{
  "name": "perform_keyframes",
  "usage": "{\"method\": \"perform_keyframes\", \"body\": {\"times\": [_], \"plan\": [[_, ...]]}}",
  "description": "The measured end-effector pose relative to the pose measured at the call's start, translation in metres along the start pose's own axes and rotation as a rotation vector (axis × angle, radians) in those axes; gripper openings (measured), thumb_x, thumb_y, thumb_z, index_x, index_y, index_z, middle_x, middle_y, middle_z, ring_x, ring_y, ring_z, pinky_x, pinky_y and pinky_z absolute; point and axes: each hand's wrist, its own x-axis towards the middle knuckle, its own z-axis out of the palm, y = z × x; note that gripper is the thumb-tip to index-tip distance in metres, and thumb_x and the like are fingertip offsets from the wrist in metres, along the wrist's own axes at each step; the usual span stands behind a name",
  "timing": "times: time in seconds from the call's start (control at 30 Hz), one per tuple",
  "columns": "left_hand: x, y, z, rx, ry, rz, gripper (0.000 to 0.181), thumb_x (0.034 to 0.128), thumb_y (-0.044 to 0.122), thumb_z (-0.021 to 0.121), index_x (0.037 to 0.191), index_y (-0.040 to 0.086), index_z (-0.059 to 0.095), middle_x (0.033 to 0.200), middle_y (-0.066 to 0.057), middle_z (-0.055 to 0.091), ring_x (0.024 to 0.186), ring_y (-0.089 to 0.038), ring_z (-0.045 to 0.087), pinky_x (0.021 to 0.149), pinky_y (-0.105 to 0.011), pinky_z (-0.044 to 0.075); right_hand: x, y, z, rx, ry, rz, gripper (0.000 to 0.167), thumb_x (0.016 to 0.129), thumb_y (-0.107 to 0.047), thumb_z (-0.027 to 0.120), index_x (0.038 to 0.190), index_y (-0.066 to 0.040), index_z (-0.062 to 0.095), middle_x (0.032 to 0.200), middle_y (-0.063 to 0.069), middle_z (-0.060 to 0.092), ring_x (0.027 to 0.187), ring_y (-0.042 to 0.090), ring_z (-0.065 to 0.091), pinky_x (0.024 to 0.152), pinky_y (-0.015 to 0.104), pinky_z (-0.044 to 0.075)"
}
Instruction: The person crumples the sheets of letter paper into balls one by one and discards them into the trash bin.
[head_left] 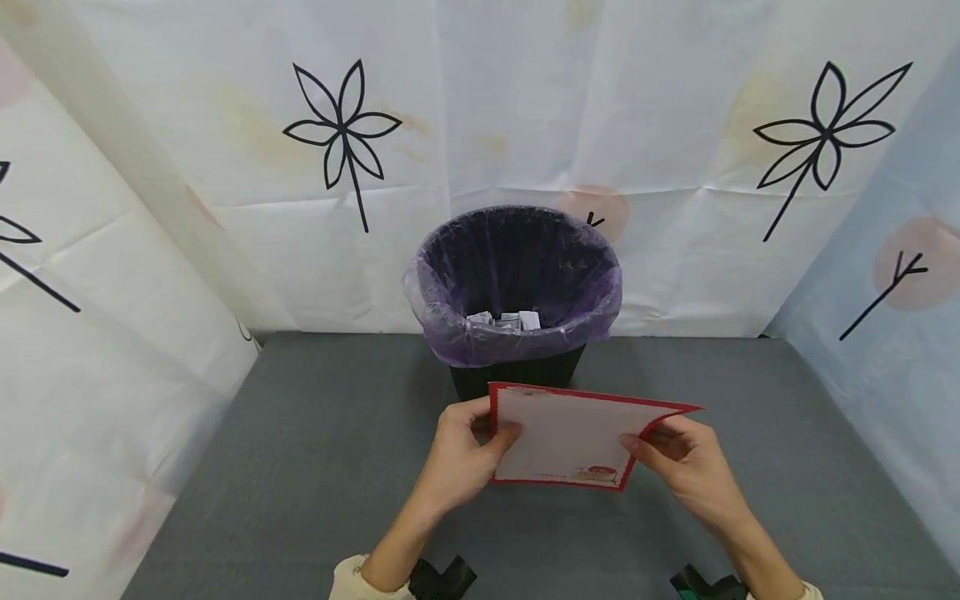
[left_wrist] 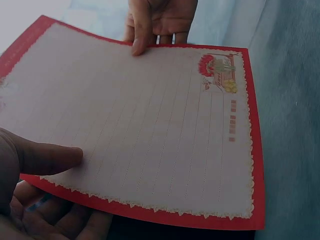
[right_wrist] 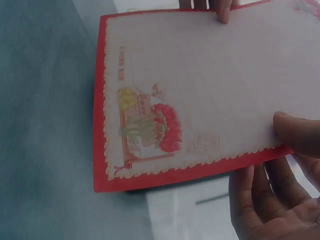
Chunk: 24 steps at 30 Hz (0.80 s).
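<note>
A sheet of lined paper (head_left: 562, 433) with a red border is held up above the grey table, in front of a bin. My left hand (head_left: 468, 454) pinches its left edge, thumb on the near face and fingers behind. At the right edge my right hand (head_left: 686, 467) pinches it the same way, and the upper right corner bends outward. In the left wrist view the sheet (left_wrist: 145, 120) shows faint lines and a red flower print in one corner. The right wrist view shows that flower print (right_wrist: 167, 127) close up, with the right thumb on the paper.
Behind the sheet stands a black bin (head_left: 517, 371) lined with a purple plastic bag (head_left: 450, 321); small white pieces (head_left: 510, 321) lie inside. White cloth (head_left: 510, 100) with leaf drawings hangs behind the grey table (head_left: 315, 433) and along its sides.
</note>
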Motion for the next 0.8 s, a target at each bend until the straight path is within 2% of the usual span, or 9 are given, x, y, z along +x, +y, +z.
{"method": "perform_keyframes", "body": {"times": [0.23,0.43,0.53,0.8], "plan": [[-0.007,-0.001,-0.024,-0.022,0.044,-0.01,0.019,0.0919,-0.002,0.071,0.106,0.009,0.077,0.099,-0.001,0.076,0.085,-0.019,0.073,0.078,-0.035,0.06,0.014,-0.007,0.02,-0.015,-0.026,-0.059,0.021,0.092,0.008,0.069,0.113,0.004,0.07,0.103,0.009,0.074,0.089,0.019,0.073,0.076,0.029,0.059],[-0.01,-0.004,-0.038,-0.019,0.069,0.014,0.016,0.0918,-0.002,0.071,0.106,0.004,0.077,0.097,-0.008,0.076,0.082,-0.025,0.072,0.075,-0.034,0.06,0.023,-0.012,0.031,-0.032,-0.034,-0.073,0.014,0.092,0.006,0.07,0.106,0.002,0.071,0.099,0.008,0.072,0.085,0.018,0.071,0.074,0.027,0.058],[-0.01,-0.006,-0.043,-0.02,0.072,0.008,0.017,0.0918,-0.002,0.071,0.107,0.003,0.076,0.098,-0.01,0.076,0.082,-0.026,0.072,0.073,-0.033,0.059,0.025,-0.014,0.034,-0.016,-0.047,-0.076,0.012,0.093,0.006,0.069,0.104,0.002,0.07,0.098,0.01,0.071,0.083,0.019,0.071,0.074,0.028,0.058],[-0.012,-0.007,-0.05,-0.037,0.082,-0.124,0.028,0.0897,-0.004,0.073,0.117,0.0,0.073,0.108,-0.013,0.074,0.09,-0.024,0.073,0.081,-0.031,0.059,0.028,-0.017,0.039,-0.009,-0.044,-0.074,0.017,0.093,0.006,0.069,0.11,0.004,0.07,0.098,0.009,0.072,0.082,0.017,0.07,0.073,0.028,0.058]]}}
